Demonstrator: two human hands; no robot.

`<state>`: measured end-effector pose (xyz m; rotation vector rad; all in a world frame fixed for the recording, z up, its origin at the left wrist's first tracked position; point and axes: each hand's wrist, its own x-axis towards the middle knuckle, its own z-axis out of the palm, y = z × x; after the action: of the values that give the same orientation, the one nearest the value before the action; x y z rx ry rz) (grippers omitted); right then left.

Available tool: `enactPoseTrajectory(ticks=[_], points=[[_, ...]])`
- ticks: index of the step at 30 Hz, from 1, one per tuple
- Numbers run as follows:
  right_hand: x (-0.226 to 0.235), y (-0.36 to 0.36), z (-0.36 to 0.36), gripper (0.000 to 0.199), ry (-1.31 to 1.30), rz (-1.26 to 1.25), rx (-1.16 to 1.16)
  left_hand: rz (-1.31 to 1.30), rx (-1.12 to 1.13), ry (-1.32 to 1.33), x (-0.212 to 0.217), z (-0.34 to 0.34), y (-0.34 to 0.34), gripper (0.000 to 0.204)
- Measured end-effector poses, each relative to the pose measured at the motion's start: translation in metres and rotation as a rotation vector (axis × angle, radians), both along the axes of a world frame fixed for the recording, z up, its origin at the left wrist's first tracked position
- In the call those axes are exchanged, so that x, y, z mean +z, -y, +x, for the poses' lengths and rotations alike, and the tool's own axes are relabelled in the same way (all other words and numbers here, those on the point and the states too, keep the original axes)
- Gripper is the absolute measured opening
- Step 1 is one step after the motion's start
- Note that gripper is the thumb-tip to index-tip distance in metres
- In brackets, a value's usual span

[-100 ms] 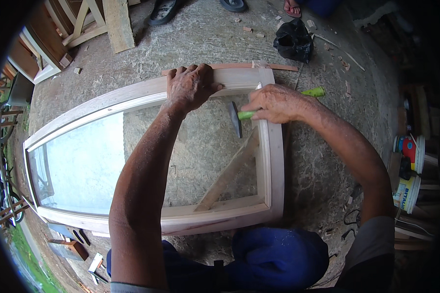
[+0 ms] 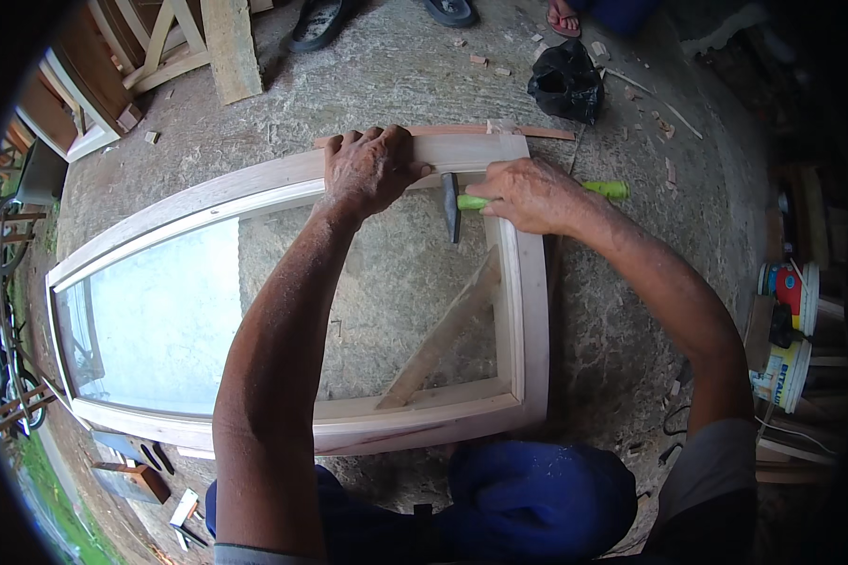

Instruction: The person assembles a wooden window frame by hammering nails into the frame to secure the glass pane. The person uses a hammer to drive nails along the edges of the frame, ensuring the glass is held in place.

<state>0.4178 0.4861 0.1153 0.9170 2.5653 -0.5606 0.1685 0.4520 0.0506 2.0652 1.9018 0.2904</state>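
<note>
A long pale wooden window frame [image 2: 534,348] with a glass pane [image 2: 160,311] lies flat before me. My left hand [image 2: 372,169] grips its far rail, fingers bent over the outer edge and thumb along the inner side. In my right hand [image 2: 530,195] is a hammer [image 2: 452,208] with a bright green handle, held above the far right corner. Its dark metal head points left, close to the inner edge of the far rail. Whether the head touches wood I cannot tell. A wooden strip [image 2: 546,134] lies along the frame's far side.
On the rough floor are a black plastic bag [image 2: 565,83], wood scraps and dark sandals [image 2: 316,24]. Another person's foot [image 2: 563,17] shows at the top. Buckets [image 2: 784,372] stand right; a handsaw and wooden block [image 2: 146,480] lie lower left. Wooden frames [image 2: 85,75] lean upper left.
The hammer has shifted up toward the far rail, its head now nearer the rail's inner edge. My right hand moved slightly with it; my left hand stays on the rail.
</note>
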Motion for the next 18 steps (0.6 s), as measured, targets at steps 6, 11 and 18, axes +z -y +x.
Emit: enactPoseTrajectory(ticks=[6,11,18], points=[[0.017,0.054,-0.009,0.035,0.020,0.056,-0.143,0.051,-0.066,0.015,0.012,-0.004,0.016,0.053],[0.029,0.080,0.001,0.035,0.018,0.071,-0.200,0.271,-0.068,0.289,0.034,-0.039,0.082,0.027],[0.045,0.100,-0.016,0.034,0.072,0.091,-0.171,-0.284,0.091,0.308,0.060,-0.102,0.200,0.013]])
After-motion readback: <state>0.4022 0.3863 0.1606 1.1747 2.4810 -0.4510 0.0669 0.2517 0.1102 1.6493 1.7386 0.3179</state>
